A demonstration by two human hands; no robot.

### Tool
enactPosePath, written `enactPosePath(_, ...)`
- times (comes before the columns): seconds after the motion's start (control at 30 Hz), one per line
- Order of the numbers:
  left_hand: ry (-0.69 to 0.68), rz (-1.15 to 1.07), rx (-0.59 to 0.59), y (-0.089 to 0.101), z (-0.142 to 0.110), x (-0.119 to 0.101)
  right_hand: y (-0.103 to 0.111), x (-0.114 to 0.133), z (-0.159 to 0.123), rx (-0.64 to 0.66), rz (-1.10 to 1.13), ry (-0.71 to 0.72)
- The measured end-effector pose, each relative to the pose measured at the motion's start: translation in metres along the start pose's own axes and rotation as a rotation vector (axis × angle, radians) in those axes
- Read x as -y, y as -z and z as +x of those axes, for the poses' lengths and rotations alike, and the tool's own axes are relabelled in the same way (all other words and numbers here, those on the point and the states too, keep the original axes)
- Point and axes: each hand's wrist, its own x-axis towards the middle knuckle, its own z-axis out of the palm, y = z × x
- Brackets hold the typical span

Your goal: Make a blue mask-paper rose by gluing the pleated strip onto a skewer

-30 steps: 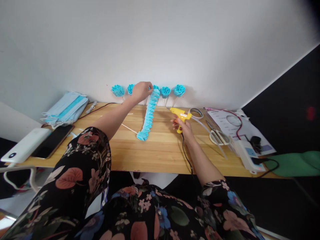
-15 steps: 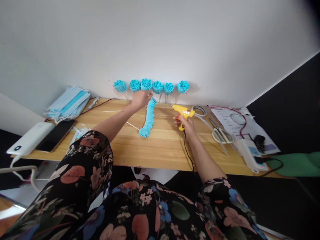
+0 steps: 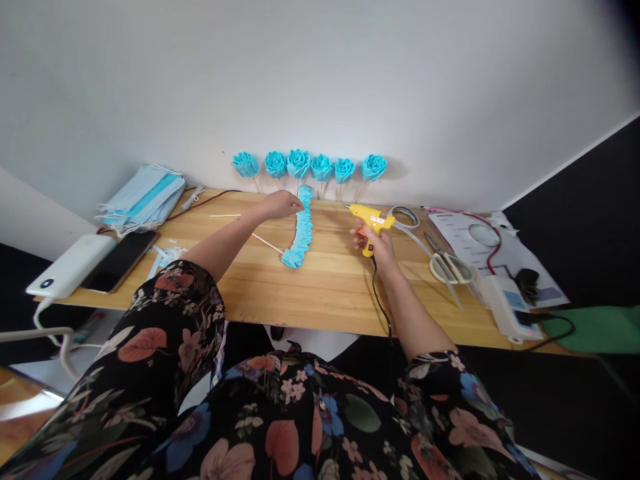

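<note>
My right hand (image 3: pixel 376 241) grips a yellow glue gun (image 3: pixel 371 217) by its handle, with the nozzle pointing left above the table. The fingers of my left hand (image 3: pixel 284 204) are pinched together at the left edge of a blue pleated strip (image 3: pixel 303 228), near its far end. The strip lies lengthwise on the table, and its near end is bunched round a thin wooden stick (image 3: pixel 267 243). Behind my hands, several blue handmade flowers (image 3: pixel 299 163) on sticks lean against the wall.
Face masks (image 3: pixel 143 200) are piled at the left, behind a dark phone (image 3: pixel 121 261) and a white power bank (image 3: pixel 73 265). Another stick (image 3: pixel 225 215) lies left. To the right are a tape roll (image 3: pixel 404 217), scissors (image 3: pixel 450 267), a printed sheet (image 3: pixel 463 230) and a power strip (image 3: pixel 506 308).
My left hand has come down from beside the flowers to the strip's left edge. My right hand keeps the glue gun in about the same place. The whole view has shifted slightly.
</note>
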Motion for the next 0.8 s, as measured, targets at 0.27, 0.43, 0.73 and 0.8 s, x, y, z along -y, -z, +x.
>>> enactPosePath(0.27,-0.174,-0.456,0.093,0.029,-0.064,-0.052,-0.004,0.001,-0.001,0.001,-0.017,-0.007)
enactPosePath(0.43,-0.465,-0.71,0.339,0.006,-0.156,-0.107,-0.004,0.001,-0.004,0.025,-0.104,0.032)
enactPosePath(0.73,-0.217,-1.272,0.792,-0.174,-0.216,-0.109,-0.003,-0.007,0.0,0.008,-0.091,0.025)
enactPosePath(0.8,0.042,-1.25,0.76,-0.219,-0.209,-0.107,-0.001,-0.008,0.001,0.01,-0.101,0.041)
